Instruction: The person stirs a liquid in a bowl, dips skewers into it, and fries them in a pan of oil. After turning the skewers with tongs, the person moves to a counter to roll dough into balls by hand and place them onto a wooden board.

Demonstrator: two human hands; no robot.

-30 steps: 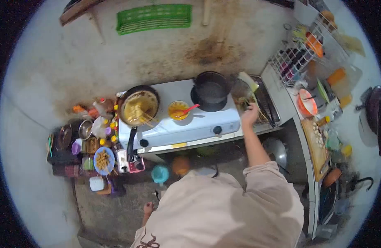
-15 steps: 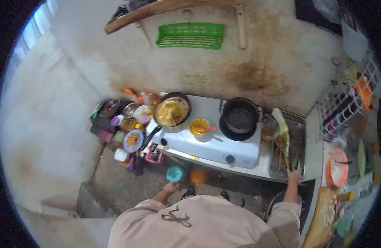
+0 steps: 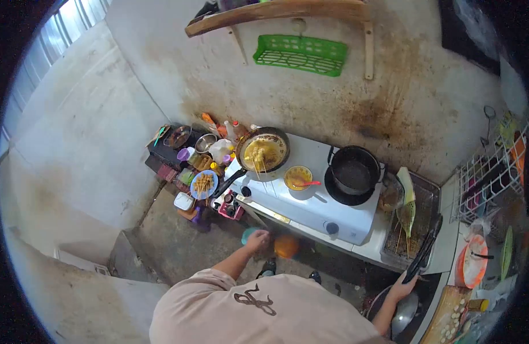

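Observation:
My right hand [image 3: 401, 286] grips the lower end of a long black pair of tongs [image 3: 423, 249], which points up along the tray's right side. Beside it, the metal tray [image 3: 428, 200] holds skewers and a folded green leaf [image 3: 406, 206]. My left hand [image 3: 257, 241] hangs in front of the stove with its fingers curled, and nothing shows in it. Below that hand a teal bowl [image 3: 248, 234] is partly covered from view. An orange round object [image 3: 285, 246] lies nearby on the floor.
On the white stove [image 3: 301, 209] are a frying pan [image 3: 280, 140] with skewered food, a yellow bowl [image 3: 299, 171] with a red spoon and a black pot [image 3: 356, 168]. A plate of skewers [image 3: 195, 191] stands left. At right are an orange basin [image 3: 464, 264] and a cutting board [image 3: 445, 307].
My right hand has left the skewers at the tray and moved down, now holding the black tongs. My left hand has shifted right, over the teal bowl. The camera view has turned left.

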